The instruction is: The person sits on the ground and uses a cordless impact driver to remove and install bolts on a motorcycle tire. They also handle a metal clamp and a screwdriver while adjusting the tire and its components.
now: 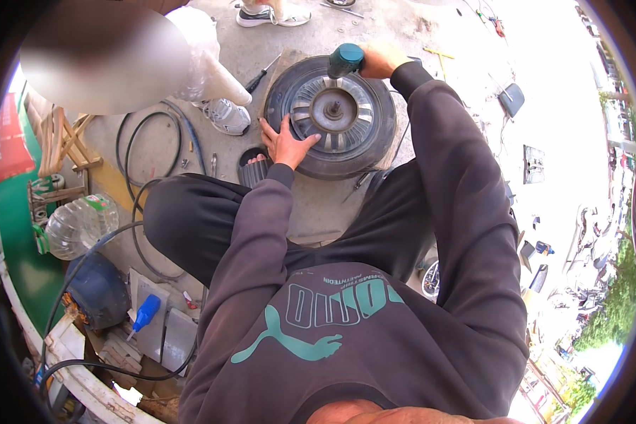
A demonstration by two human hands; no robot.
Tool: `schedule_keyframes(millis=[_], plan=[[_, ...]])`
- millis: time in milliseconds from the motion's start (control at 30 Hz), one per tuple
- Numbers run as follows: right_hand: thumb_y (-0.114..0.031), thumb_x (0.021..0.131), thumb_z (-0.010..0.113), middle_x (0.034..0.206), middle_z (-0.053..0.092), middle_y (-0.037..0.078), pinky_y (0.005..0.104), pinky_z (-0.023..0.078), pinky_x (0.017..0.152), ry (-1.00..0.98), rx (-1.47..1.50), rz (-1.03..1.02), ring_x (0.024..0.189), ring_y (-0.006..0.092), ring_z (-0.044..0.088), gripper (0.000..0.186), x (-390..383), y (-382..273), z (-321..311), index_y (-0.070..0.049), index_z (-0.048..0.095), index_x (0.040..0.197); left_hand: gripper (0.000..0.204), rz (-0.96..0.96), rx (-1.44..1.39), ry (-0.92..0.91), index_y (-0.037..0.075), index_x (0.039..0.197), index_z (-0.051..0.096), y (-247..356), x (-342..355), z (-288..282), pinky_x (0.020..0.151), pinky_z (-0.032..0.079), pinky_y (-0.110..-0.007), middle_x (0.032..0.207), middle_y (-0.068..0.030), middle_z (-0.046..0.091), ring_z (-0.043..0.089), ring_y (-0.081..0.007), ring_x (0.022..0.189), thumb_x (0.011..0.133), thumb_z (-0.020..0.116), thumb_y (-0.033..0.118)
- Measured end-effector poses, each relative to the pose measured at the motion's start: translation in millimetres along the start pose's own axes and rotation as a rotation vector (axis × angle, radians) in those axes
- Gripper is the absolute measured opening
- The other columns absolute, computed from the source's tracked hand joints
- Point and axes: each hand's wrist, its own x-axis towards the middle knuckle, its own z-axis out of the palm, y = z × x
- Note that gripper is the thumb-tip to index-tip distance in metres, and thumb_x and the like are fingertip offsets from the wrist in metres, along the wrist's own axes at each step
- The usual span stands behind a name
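Note:
A black-tyred wheel (pixel 380 145) lies flat on the ground in front of me, on a worn board. Its silvery ribbed hub (pixel 361 113) has a threaded axle end (pixel 334 109) pointing up at the centre. My left hand (pixel 287 146) rests on the near left of the wheel, fingers spread over tyre and rim. At the wheel's far edge my right hand (pixel 383 59) is closed around a teal power tool (pixel 345 61), held over the tyre and rim. The tool's working end cannot be made out.
A person in light clothing (pixel 203 56) is close at the far left, a white shoe (pixel 227 116) near the wheel. A screwdriver (pixel 261 74) lies beside the tyre. Black hoses (pixel 124 148), a clear plastic jug (pixel 81 226) and a blue bottle (pixel 146 311) are at left.

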Motion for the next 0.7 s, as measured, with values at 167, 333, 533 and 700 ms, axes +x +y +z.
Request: schedule_keyframes(millis=[167, 333, 533, 700], plan=[[-0.030, 0.076, 0.072, 0.081, 0.073, 0.017, 0.0407, 0.057, 0.068, -0.267, 0.359, 0.288, 0.072, 0.0295, 0.073, 0.025, 6.9, -44.0, -40.3, -0.009, 0.077, 0.088, 0.105, 0.058, 0.043, 0.089, 0.017, 0.152, 0.043, -15.3, 3.5, 5.0, 0.122, 0.019, -0.051, 0.162, -0.0338, 0.001, 0.007, -0.0501, 0.150, 0.065, 0.088, 0.056], [-0.018, 0.070, 0.069, 0.084, 0.073, 0.019, 0.0422, 0.059, 0.072, -0.202, 0.441, 0.435, 0.081, 0.0321, 0.074, 0.022, -11.7, -9.9, 12.6, -0.003, 0.075, 0.085, 0.104, 0.043, 0.007, 0.016, 0.017, 0.149, 0.048, 1.8, -1.9, 14.9, 0.120, 0.024, -0.051, 0.163, -0.0321, 0.002, 0.010, -0.0489, 0.150, 0.063, 0.089, 0.057], [-0.027, 0.072, 0.072, 0.092, 0.074, 0.020, 0.0456, 0.058, 0.077, -0.136, 0.178, 0.351, 0.090, 0.0370, 0.072, 0.029, 3.3, -29.0, -14.9, -0.005, 0.077, 0.090, 0.107, -0.021, -0.019, -0.004, 0.018, 0.153, 0.042, -5.2, 5.5, 1.0, 0.120, 0.023, -0.053, 0.165, -0.0267, -0.005, 0.004, -0.0482, 0.151, 0.064, 0.089, 0.055], [-0.028, 0.069, 0.077, 0.089, 0.074, 0.019, 0.0439, 0.058, 0.077, -0.118, 0.089, 0.291, 0.089, 0.0350, 0.073, 0.027, 6.1, -15.3, -16.7, -0.008, 0.078, 0.086, 0.105, -0.011, 0.006, 0.024, 0.021, 0.150, 0.046, -8.2, 3.8, 5.2, 0.119, 0.026, -0.052, 0.165, -0.0268, 0.000, 0.010, -0.0484, 0.150, 0.062, 0.090, 0.057]])
